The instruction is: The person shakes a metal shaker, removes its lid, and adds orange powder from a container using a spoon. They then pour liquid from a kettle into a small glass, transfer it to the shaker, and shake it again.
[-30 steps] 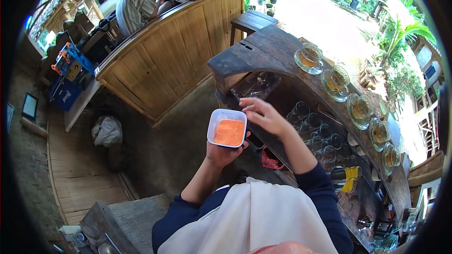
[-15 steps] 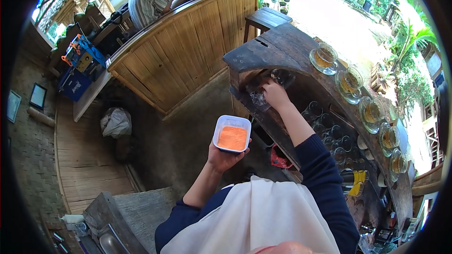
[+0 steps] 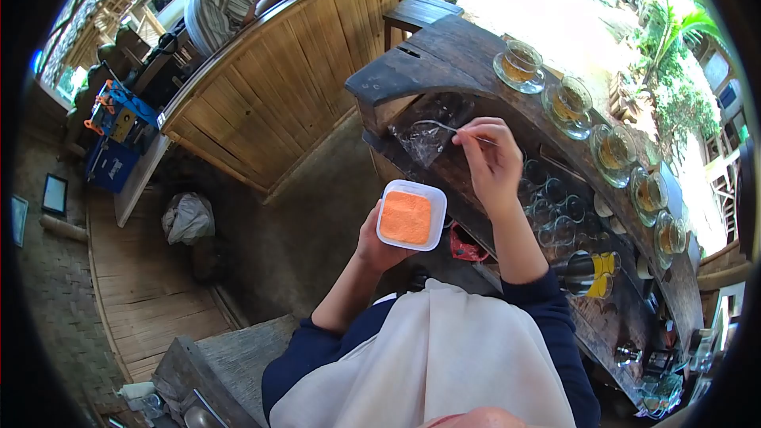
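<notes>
- Head view (the only one):
- The left hand [image 3: 380,244] cups a tub [image 3: 410,190] from below, fingers curled round its base and thumb against its left wall, so the grip is closed on it.
- The tub sits at chest height in mid-frame, open top facing up, filled level with orange powder [image 3: 406,218]; it is close to square, its corners turned slightly clockwise.
- The right hand [image 3: 493,165] is just up and right of the tub, thumb and forefinger pinched on the handle end of a spoon [image 3: 442,126], the other fingers folded loosely.
- The spoon lies almost level, its long axis running left to right; the bowl points left and a touch up, away from the hand, and is above the tub, apart from it.
- The bowl hangs over a clear plastic bag [image 3: 424,143], which lies just above the tub on a dark wooden counter [image 3: 432,55].
- Right of the tub, empty glasses [image 3: 547,208] stand in rows; farther up and right, cups [image 3: 519,63] of amber drink line the counter's edge.
- A red packet [image 3: 464,247] lies just right of and below the tub.
- Far up and left of the tub, a person [image 3: 216,4] in a striped shirt sits behind a pale wooden bar.
</notes>
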Available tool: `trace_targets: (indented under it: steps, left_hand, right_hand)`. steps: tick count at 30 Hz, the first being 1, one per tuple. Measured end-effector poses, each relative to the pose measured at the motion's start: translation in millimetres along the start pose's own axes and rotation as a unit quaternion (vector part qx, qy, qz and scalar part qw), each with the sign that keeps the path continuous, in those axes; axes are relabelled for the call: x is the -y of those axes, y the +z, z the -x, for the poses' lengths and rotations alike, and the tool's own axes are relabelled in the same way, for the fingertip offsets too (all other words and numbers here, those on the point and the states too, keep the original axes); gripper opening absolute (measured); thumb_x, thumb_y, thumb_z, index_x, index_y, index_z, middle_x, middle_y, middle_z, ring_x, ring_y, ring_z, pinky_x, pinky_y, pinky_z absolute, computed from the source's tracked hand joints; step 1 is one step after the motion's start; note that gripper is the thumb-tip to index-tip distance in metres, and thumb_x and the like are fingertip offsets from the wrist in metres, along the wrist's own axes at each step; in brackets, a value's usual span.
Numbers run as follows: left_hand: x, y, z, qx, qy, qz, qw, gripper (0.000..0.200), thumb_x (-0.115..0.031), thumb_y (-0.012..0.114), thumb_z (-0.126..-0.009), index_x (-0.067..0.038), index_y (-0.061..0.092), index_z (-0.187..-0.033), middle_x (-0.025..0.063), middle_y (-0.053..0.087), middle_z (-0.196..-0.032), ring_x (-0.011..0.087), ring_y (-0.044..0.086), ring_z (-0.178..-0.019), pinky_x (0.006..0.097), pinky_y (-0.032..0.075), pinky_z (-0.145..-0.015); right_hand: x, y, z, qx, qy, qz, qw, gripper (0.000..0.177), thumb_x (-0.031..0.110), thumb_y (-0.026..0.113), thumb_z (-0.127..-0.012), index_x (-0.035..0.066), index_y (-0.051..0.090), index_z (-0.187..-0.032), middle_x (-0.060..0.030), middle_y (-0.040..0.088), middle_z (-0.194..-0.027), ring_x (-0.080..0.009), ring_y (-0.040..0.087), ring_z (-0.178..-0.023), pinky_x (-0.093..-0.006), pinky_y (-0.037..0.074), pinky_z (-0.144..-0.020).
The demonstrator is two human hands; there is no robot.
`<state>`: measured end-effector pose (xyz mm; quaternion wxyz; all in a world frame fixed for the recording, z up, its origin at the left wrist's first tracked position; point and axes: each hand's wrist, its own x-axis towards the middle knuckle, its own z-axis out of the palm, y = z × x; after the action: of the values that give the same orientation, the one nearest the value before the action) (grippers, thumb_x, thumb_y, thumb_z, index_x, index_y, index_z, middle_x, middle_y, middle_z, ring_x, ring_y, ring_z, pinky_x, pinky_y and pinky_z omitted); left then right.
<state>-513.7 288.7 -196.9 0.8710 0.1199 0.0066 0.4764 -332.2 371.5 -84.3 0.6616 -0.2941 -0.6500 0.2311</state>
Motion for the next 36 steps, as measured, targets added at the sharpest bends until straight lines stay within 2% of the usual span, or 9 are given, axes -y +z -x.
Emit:
trace_targets:
  steps: [3,4,7,9,13,14,25,27,36]
  left_hand:
    - [3.5,11.9,-4.1,-0.031,-0.01,-0.049,0.998,0.064,-0.051,0.034,-0.094,-0.009,0.033,-0.141,0.0139,0.043,-0.139,0.0307,0.047,-0.125,0.0492,0.043,-0.099]
    - [4.9,16.8,-5.8,-0.032,-0.015,-0.048,0.998,0.064,-0.051,0.034,-0.094,-0.009,0.033,-0.141,0.0139,0.043,-0.139,0.0307,0.047,-0.125,0.0492,0.043,-0.099]
    - [8.8,23.6,-11.0,-0.039,0.0,-0.067,0.997,0.057,-0.047,0.031,-0.096,-0.009,0.036,-0.139,0.0121,0.044,-0.138,0.0296,0.047,-0.124,0.0477,0.042,-0.099]
    - [9.6,22.0,-12.9,-0.021,-0.011,-0.064,0.998,0.057,-0.047,0.031,-0.096,-0.01,0.036,-0.139,0.0116,0.044,-0.138,0.029,0.047,-0.124,0.0468,0.042,-0.1]
    - [15.5,22.6,-16.6,-0.014,-0.027,-0.037,0.999,0.057,-0.048,0.03,-0.096,-0.01,0.037,-0.138,0.0119,0.045,-0.137,0.0288,0.047,-0.123,0.0466,0.041,-0.101]
    - [17.9,21.8,-17.7,-0.026,-0.018,-0.046,0.998,0.058,-0.049,0.03,-0.096,-0.01,0.037,-0.138,0.0124,0.045,-0.137,0.0291,0.047,-0.124,0.0473,0.041,-0.1]
    - [23.2,18.4,-28.8,-0.056,-0.064,-0.045,0.995,0.063,-0.052,0.028,-0.095,-0.009,0.032,-0.141,0.0149,0.04,-0.14,0.0319,0.044,-0.126,0.0509,0.041,-0.1]
    - [22.7,15.3,-29.9,-0.054,-0.074,-0.04,0.995,0.064,-0.053,0.028,-0.095,-0.009,0.031,-0.142,0.0153,0.039,-0.141,0.0325,0.044,-0.126,0.0516,0.04,-0.1]
    - [24.7,17.0,-32.8,-0.094,-0.068,-0.062,0.991,0.065,-0.054,0.027,-0.095,-0.01,0.03,-0.142,0.0162,0.038,-0.141,0.0338,0.044,-0.126,0.0522,0.041,-0.099]
  right_hand:
    - [56.3,-14.5,7.9,-0.004,0.014,-0.044,0.999,0.008,-0.003,0.062,-0.084,-0.003,0.06,-0.092,-0.0126,0.059,-0.086,-0.0171,0.064,-0.075,-0.026,0.053,-0.066]
    - [66.4,-21.1,11.1,0.048,0.003,-0.005,0.999,0.011,-0.004,0.061,-0.084,-0.002,0.061,-0.095,-0.0128,0.06,-0.087,-0.0173,0.064,-0.073,-0.026,0.053,-0.065]
    - [72.0,-32.0,25.0,0.127,-0.019,0.061,0.99,0.017,-0.003,0.06,-0.085,-0.001,0.062,-0.101,-0.0134,0.061,-0.089,-0.0195,0.064,-0.07,-0.0275,0.052,-0.061]
    - [72.2,-33.7,34.3,0.196,0.03,0.091,0.976,0.014,-0.004,0.054,-0.089,-0.006,0.059,-0.102,-0.0145,0.059,-0.092,-0.0165,0.063,-0.074,-0.0257,0.053,-0.063]
    - [68.2,-36.2,46.6,0.208,0.011,0.176,0.962,0.016,-0.003,0.061,-0.084,0.0,0.064,-0.099,-0.0137,0.06,-0.093,-0.0241,0.064,-0.074,-0.0293,0.052,-0.064]
    - [63.6,-38.3,51.5,0.205,0.005,0.158,0.966,0.02,0.0,0.062,-0.082,0.002,0.063,-0.102,-0.0129,0.06,-0.09,-0.0289,0.062,-0.072,-0.033,0.052,-0.062]
    - [64.4,-58.4,67.4,0.13,-0.019,0.25,0.959,0.017,0.001,0.066,-0.077,0.004,0.064,-0.094,-0.0113,0.064,-0.084,-0.0277,0.063,-0.074,-0.0354,0.051,-0.066]
    - [68.9,-61.5,70.7,0.113,0.098,0.193,0.97,0.016,0.0,0.065,-0.078,0.002,0.063,-0.094,-0.012,0.065,-0.084,-0.0284,0.064,-0.077,-0.0347,0.051,-0.066]
    - [58.1,-62.4,76.8,0.067,0.188,0.183,0.963,0.014,0.001,0.065,-0.079,0.003,0.062,-0.093,-0.0122,0.066,-0.084,-0.0263,0.066,-0.078,-0.0322,0.051,-0.066]
